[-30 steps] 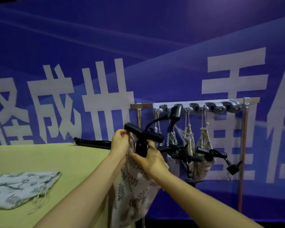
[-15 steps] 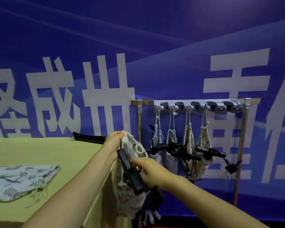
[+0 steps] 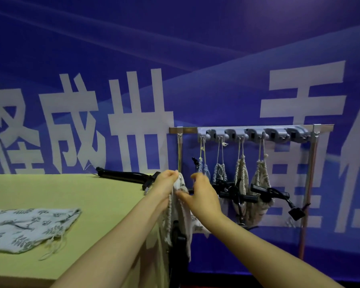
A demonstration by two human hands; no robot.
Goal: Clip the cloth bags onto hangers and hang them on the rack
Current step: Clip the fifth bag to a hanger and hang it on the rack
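Cloth bag (image 3: 182,217), soft and pale with little leaf prints, hangs down at the right edge of the table (image 3: 96,206), in front of the rack (image 3: 184,129). A black hanger (image 3: 178,238) shows low against it. The left hand (image 3: 165,185) squeezes the bunched top of the bag in a tight fist, arm stretched forward. The right hand (image 3: 203,197) is just beside it. Its thumb touches the cloth and its fingers are bent loosely; I cannot tell if they hold anything. Four small bags (image 3: 260,179) dangle by strings from the shiny metal rack. One flat leafy bag (image 3: 27,227) lies on the yellow-green table.
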